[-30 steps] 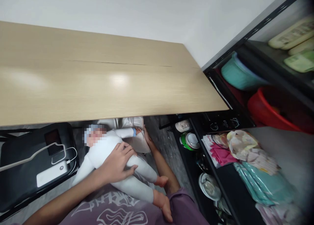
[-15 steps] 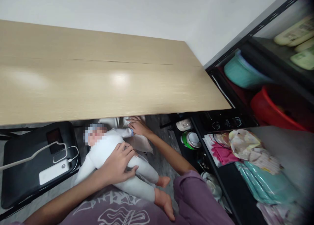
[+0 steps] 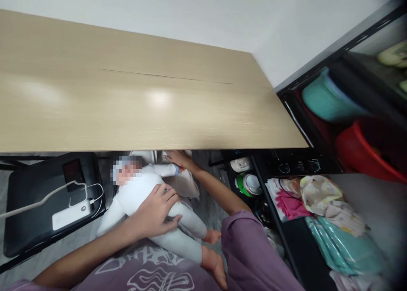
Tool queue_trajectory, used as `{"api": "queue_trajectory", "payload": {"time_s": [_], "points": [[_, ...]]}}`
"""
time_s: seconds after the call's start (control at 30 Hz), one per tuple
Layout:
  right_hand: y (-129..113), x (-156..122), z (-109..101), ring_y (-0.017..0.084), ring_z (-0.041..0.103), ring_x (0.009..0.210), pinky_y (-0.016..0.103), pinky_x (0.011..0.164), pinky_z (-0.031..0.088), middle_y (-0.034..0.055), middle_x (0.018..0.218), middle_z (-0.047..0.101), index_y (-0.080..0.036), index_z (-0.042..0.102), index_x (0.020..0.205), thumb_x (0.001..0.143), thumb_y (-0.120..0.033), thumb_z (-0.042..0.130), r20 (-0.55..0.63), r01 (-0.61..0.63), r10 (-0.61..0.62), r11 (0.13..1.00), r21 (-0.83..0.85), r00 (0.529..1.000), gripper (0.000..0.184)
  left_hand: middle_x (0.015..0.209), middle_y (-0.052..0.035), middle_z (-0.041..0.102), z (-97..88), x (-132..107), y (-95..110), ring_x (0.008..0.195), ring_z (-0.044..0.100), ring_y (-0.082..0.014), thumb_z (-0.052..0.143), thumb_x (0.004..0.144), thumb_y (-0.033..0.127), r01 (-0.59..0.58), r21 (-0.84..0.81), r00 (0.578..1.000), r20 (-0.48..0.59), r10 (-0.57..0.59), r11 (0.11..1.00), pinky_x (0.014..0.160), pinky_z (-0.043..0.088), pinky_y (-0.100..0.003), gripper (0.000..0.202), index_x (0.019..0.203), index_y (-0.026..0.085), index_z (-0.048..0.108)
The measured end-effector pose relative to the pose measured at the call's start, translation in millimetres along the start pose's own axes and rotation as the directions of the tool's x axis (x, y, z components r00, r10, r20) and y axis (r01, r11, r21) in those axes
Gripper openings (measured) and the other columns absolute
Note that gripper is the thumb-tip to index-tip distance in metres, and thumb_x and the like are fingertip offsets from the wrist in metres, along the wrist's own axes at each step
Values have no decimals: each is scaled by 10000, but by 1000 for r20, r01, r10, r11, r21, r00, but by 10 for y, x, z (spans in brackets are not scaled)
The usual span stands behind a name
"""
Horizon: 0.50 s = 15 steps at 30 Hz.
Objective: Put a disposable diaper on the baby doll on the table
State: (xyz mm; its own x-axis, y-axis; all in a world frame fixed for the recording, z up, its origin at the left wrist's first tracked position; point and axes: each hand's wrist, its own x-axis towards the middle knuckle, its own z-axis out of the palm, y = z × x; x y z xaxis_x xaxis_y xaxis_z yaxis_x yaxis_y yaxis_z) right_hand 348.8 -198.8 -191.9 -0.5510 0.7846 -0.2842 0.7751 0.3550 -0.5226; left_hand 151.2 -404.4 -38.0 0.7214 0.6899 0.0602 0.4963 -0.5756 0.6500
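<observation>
A baby doll [image 3: 140,193] in a white long-sleeved suit lies on its back across my lap, bare feet toward the lower right; its head is blurred out. My left hand [image 3: 159,210] rests flat over its waist, fingers spread and thumb apart. Beyond the doll's cuffed arm, my right hand [image 3: 179,159] reaches to the table edge. Its fingers look stretched out over a cream cloth item [image 3: 184,183], perhaps a bag, and the table partly hides them.
A wooden table [image 3: 143,121] spans the front. At left, a black padded seat [image 3: 28,210] carries a white power bank [image 3: 71,214] with a cable. Black shelves at right hold a teal basin [image 3: 330,98], a red basin [image 3: 365,147], teal packets [image 3: 349,244] and a green-and-white can [image 3: 248,184].
My right hand has slid slightly farther under the table edge, so less of its fingers shows. The camera view has tilted a little. My left hand stays on the doll.
</observation>
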Motion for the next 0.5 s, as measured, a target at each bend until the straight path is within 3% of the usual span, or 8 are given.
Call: {"api": "queue_trajectory", "payload": {"time_s": [0.17,0.27,0.37,0.43,0.5], "points": [[-34,-360,-166,268,726,1450,458,1292,533,139,1488,813,-235,859,1365,1210,-498,517,-100,65,-47,981,185,994,459,1253,-103,751,2,-8,-24,1240,611,-368,784,992,352,8,-22,1000,1,-8,1000,1051,504,-546,308,1243,212,676],[-82,-685,-248,249,759,1374,439,1191,616,96,1471,821,-270,844,1381,1218,-547,473,-122,149,-113,925,348,986,491,1274,-112,759,-23,-3,-14,1250,614,-372,765,1014,359,2,-27,1000,-2,-2,1000,1051,505,-547,304,1269,216,684],[-223,-903,-268,268,810,1215,406,1064,671,70,1376,852,-269,800,1403,1098,-599,722,-101,237,-215,896,375,971,456,1300,-105,774,-68,20,19,1261,630,-363,723,1069,397,-21,-34,1000,-15,20,999,1114,483,-574,293,1311,235,693],[-372,-954,-251,281,810,1179,393,1047,667,60,1303,862,-251,782,1358,996,-540,865,-110,265,-243,916,300,964,470,1345,-86,776,-88,-14,13,1289,649,-337,682,1113,410,-25,-71,997,-77,20,997,1225,427,-604,266,1337,267,687],[-544,-961,-233,280,807,1143,375,1014,659,42,1224,863,-249,781,1270,983,-464,869,-153,259,-227,934,245,962,369,1377,-81,759,-82,-152,-65,1311,664,-304,611,1155,379,30,-114,967,-246,-58,993,1263,420,-582,219,1349,290,661]]}}
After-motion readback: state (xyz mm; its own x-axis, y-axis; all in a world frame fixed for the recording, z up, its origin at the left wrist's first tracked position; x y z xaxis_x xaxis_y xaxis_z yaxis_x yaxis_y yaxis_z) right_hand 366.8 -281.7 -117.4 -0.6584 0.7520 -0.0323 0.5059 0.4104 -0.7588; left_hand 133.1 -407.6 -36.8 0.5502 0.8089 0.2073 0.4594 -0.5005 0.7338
